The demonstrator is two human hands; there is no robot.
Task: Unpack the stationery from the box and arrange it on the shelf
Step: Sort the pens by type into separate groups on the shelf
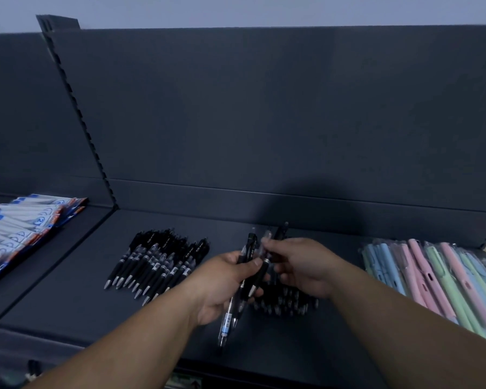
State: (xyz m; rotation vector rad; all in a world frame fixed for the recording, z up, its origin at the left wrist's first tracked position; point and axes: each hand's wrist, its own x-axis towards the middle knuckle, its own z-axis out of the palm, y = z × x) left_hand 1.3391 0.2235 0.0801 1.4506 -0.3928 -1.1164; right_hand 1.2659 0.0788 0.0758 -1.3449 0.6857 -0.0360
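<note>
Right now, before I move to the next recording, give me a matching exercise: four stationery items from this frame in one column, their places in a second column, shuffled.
Things:
1. black click pens laid in a row
2. pastel pens in clear wrappers
3. blue-and-white flat packets
4. bundle of black pens

Places:
a. far-left shelf section
b. gripped by the left hand, pinched by the right hand
c. right end of the dark grey shelf
d. on the shelf, left of both hands

Pairs: 1-d, 2-c, 3-a, 4-b

Dim light. A dark grey back panel (264, 108) rises behind, split by a slotted upright (76, 108), under a pale wall (264, 9).
</note>
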